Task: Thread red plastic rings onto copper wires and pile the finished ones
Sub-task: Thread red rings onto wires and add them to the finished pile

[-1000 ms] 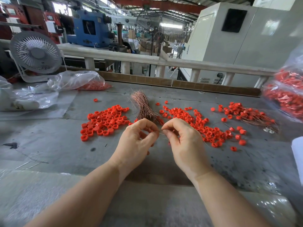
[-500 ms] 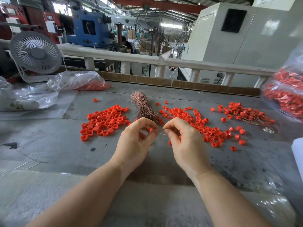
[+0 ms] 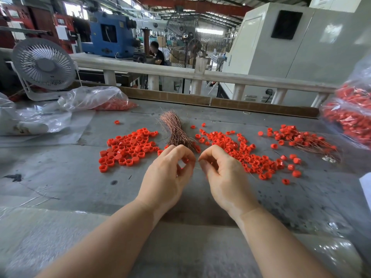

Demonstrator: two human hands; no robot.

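Left hand (image 3: 168,177): thumb and forefinger curled together, pinching a red plastic ring (image 3: 185,160) just above the grey table (image 3: 60,177). Right hand (image 3: 222,177): fingers curled, tips pinched on a thin copper wire (image 3: 197,167) that runs toward the left hand; whether the wire tip is inside the ring I can't tell, too fine to see. The hands sit close together, fingertips nearly meeting.

Landmark is the copper wire bundle (image 3: 176,131), lying on the table just beyond the hands, its far end fanned out.
- Left of bundle: patch of loose red rings (image 3: 128,147), packed close, one stray ring (image 3: 116,122) further back.
- Right of bundle: a second spread of red rings (image 3: 241,151), scattered, reaching out past the right hand.
- Far right of bundle: pile of finished ones (image 3: 301,137), rings with wires sticking out.

Containers:
- Clear plastic bag (image 3: 94,98), back left of bundle, lying on its side, red rings visible in its right end.
- Clear bag (image 3: 349,117) at the right edge of the table, bulging, full of red pieces with wire; only partly in frame.
- Crumpled empty-looking plastic (image 3: 30,117) at the far left; contents unclear.

White desk fan (image 3: 43,65) stands back left of the bundle, behind the bags. White railing (image 3: 200,74) runs along the far side of the table.
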